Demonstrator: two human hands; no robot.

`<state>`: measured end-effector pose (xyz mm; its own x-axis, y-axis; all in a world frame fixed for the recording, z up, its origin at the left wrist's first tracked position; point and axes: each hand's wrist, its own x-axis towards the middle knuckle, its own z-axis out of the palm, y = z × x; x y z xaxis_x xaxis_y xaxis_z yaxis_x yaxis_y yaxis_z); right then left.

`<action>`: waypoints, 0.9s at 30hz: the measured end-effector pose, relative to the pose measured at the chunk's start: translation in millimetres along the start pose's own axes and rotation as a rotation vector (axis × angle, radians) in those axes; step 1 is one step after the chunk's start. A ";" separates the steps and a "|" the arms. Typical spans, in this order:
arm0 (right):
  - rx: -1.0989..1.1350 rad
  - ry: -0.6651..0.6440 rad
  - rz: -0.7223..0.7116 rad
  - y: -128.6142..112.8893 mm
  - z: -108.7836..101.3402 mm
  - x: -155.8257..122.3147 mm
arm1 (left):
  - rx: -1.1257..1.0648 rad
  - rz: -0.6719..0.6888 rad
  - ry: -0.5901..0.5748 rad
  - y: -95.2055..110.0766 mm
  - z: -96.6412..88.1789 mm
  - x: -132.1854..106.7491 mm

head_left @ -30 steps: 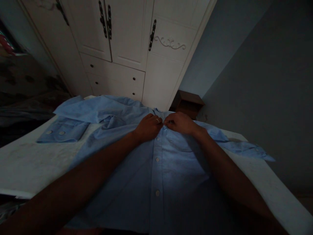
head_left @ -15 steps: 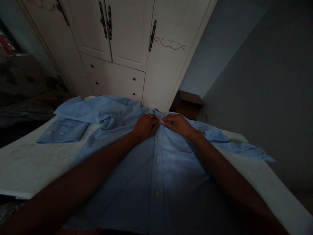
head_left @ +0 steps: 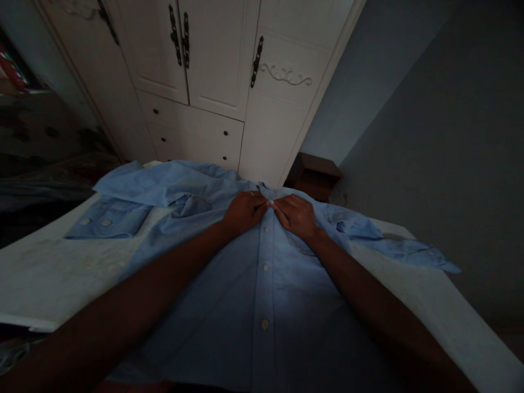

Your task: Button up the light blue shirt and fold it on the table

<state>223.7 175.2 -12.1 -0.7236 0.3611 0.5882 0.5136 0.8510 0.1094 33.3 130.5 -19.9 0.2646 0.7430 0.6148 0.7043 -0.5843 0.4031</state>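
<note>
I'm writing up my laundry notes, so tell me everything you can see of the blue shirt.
The blue shirt looks like woven cotton, lying front up on a pale table, hem nearest the person. Below the hands, three pale buttons show down the placket. Its sleeves spread to both sides, creased; the left-side cuff shows two buttons. The left hand and right hand pinch the upper placket.

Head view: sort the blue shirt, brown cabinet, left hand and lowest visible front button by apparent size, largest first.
1. Blue shirt
2. Brown cabinet and left hand: too alike to rank, and the hand is nearer the camera
3. Lowest visible front button
</note>
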 end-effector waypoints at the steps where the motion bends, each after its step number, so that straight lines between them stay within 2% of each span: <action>1: -0.017 0.006 0.001 -0.3 0.8 -0.3 | -0.008 -0.010 -0.006 1.2 -0.7 0.3; 8: 0.034 0.038 0.009 2.8 7.2 -2.8 | -0.057 -0.087 -0.018 2.0 -1.2 -2.5; 17: -0.009 0.051 -0.028 2.2 7.5 -2.6 | 0.136 -0.132 -0.020 4.8 0.8 -3.3; 23: 0.020 0.046 0.013 1.3 9.1 -2.2 | 0.266 -0.143 -0.070 10.8 -4.1 -2.7; 27: 0.012 0.066 -0.009 2.1 9.6 -1.9 | 0.289 -0.150 -0.033 9.2 -3.3 -3.9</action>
<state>221.8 180.0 -20.7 -0.6958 0.3280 0.6390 0.5016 0.8587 0.1054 36.6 121.2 -16.4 0.1616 0.8270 0.5385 0.8938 -0.3539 0.2753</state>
